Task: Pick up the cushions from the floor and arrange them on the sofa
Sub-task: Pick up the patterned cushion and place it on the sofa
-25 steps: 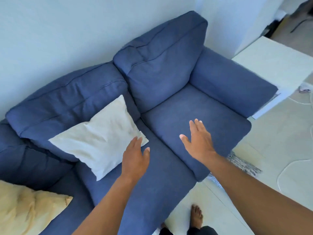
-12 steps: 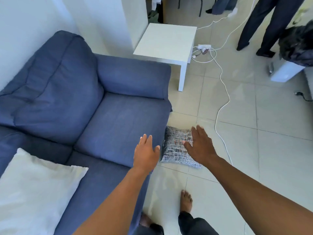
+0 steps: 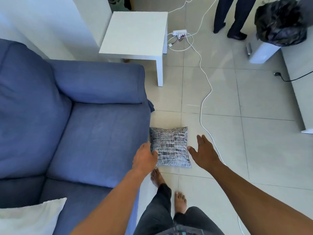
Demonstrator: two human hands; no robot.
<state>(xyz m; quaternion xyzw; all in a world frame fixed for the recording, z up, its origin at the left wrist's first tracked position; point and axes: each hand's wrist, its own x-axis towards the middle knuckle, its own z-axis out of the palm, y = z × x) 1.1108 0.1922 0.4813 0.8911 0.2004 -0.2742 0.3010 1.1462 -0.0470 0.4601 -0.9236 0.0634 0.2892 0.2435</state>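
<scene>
I've both hands spread, left grip (image 3: pixel 144 158) and right grip (image 3: pixel 205 154) flanking the patterned cushion (image 3: pixel 170 147) on the floor; soft and light, I'd squeeze its side edges.

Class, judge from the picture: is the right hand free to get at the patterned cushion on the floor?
Probably yes. The open right hand hovers beside the patterned cushion, with nothing between them; the white cable runs behind it.

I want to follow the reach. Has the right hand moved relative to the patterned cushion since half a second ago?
Yes. The right hand has shifted off the patterned cushion to its right edge, toward the white cable.
</scene>
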